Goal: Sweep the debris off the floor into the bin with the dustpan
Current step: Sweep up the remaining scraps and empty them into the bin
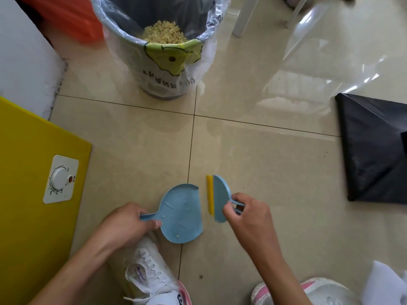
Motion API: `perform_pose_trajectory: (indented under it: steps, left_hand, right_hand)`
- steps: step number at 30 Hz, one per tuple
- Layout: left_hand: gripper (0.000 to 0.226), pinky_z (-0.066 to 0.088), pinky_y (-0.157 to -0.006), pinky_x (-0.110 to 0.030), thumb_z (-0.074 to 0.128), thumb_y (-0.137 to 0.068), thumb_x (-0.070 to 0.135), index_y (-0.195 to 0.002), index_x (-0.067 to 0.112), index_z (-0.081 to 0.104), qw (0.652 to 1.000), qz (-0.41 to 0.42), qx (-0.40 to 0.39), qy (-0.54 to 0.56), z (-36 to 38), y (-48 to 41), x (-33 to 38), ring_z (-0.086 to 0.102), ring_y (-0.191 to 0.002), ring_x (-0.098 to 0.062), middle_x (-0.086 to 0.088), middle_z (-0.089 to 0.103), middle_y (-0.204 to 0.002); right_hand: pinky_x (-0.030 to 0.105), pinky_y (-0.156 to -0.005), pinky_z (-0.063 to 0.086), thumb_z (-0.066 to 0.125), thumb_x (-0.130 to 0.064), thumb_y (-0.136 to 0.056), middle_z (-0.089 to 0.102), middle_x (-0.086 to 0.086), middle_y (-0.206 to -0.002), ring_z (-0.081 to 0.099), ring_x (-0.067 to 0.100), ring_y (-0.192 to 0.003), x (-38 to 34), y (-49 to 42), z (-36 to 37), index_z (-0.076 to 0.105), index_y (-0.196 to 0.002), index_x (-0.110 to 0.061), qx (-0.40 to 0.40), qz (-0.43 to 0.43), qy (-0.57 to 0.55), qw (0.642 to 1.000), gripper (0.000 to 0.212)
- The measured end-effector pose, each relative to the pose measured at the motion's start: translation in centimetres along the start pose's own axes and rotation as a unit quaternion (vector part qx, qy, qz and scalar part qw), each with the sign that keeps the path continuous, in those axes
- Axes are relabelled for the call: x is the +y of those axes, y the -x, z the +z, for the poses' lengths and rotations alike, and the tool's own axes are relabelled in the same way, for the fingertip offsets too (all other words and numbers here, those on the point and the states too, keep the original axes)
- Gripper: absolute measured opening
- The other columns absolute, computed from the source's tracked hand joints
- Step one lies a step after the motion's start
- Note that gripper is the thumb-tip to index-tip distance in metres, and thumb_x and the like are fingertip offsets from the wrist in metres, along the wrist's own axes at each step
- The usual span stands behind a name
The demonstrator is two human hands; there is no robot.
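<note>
2 white shoes (154,280) sit at the bottom edge, nearest the camera, with both forearms reaching out over them. The left hand (130,223) is closed around the handle of the dustpan (181,213), which lies flat on the floor (264,155) with its open edge facing right. The right hand (246,214) is pinched on the loop handle of the brush (219,198), whose yellow bristle strip faces the pan's mouth, just beside it but not touching.

The pan is nearly empty: only 3 or 4 pale crumbs (177,236) rest on it, mostly toward the handle end and the near rim. The tiles around the pan and brush look almost clean; a few dark specks show on the floor to the right and near the shoes, too small to tell whether they are debris or marks.

The bin (158,62) stands well apart from the pan, further up the floor, lined with a clear bag and already holding a heap of pale yellowish bits (164,33).

By my judgement the task is close to its end: the bulk of the debris seems to be in the bin. What is left is to brush in any last crumbs, lift the pan and tip its few bits into the bin.
</note>
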State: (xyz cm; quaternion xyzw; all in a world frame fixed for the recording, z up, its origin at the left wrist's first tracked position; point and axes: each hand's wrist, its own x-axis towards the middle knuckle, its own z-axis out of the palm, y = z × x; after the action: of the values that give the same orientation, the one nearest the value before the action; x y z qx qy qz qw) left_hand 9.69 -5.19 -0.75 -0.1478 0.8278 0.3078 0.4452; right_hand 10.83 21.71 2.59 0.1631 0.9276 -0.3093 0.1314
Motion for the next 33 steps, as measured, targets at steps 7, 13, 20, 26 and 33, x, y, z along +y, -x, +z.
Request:
perform_pose_trajectory:
  steps: [7,13,20,26,33]
  left_hand:
    - [0.046,0.025,-0.053,-0.031,0.071,-0.082,0.053,-0.055,0.02,0.055,1.0,0.008,-0.007,-0.023,0.2,0.0,0.6,0.031,-0.047,-0.013,0.003,0.035,-0.048]
    - [0.052,0.024,-0.052,-0.031,0.073,-0.081,0.053,-0.042,0.026,0.053,1.0,-0.004,-0.016,-0.008,0.4,0.4,0.4,0.031,-0.046,-0.013,0.005,0.034,-0.043]
    - [0.05,0.024,-0.051,-0.031,0.072,-0.085,0.049,-0.038,0.037,0.059,1.0,0.005,-0.031,-0.001,0.4,0.6,0.9,0.031,-0.043,-0.011,0.005,0.034,-0.039]
    - [0.04,0.03,-0.053,-0.029,0.073,-0.084,0.052,-0.054,0.026,0.069,1.0,-0.007,-0.028,0.012,0.7,0.3,0.6,0.04,-0.045,-0.011,0.005,0.045,-0.045]
    - [0.044,0.029,-0.051,-0.028,0.075,-0.084,0.05,-0.05,0.025,0.063,0.999,-0.015,-0.028,0.017,0.6,0.6,0.6,0.038,-0.043,-0.01,0.007,0.043,-0.04]
  right_hand:
    - [0.041,-0.058,0.049,0.057,-0.027,-0.092,0.067,0.007,-0.066,0.062,0.025,-0.061,-1.4,0.3,2.0,0.068,-0.094,-0.017,-0.079,-0.059,0.047,0.994,0.015]
    - [0.039,-0.058,0.053,0.06,-0.023,-0.088,0.07,0.003,-0.065,0.068,0.017,-0.061,-1.8,-1.1,0.8,0.07,-0.085,-0.016,-0.016,-0.046,-0.016,0.999,0.012]
    - [0.041,-0.061,0.053,0.06,-0.023,-0.091,0.07,0.005,-0.069,0.066,0.019,-0.061,-1.1,-0.1,1.7,0.073,-0.093,-0.017,-0.111,-0.047,-0.047,0.992,0.014]
    - [0.042,-0.059,0.054,0.06,-0.024,-0.09,0.07,0.005,-0.067,0.068,0.02,-0.062,0.5,-0.5,1.1,0.07,-0.09,-0.017,-0.019,-0.007,-0.019,1.0,0.013]
    - [0.016,-0.058,0.051,0.066,-0.014,-0.091,0.074,-0.012,-0.071,0.07,-0.001,-0.067,0.5,0.3,1.2,0.079,-0.094,-0.019,0.02,0.024,-0.111,0.993,0.014]
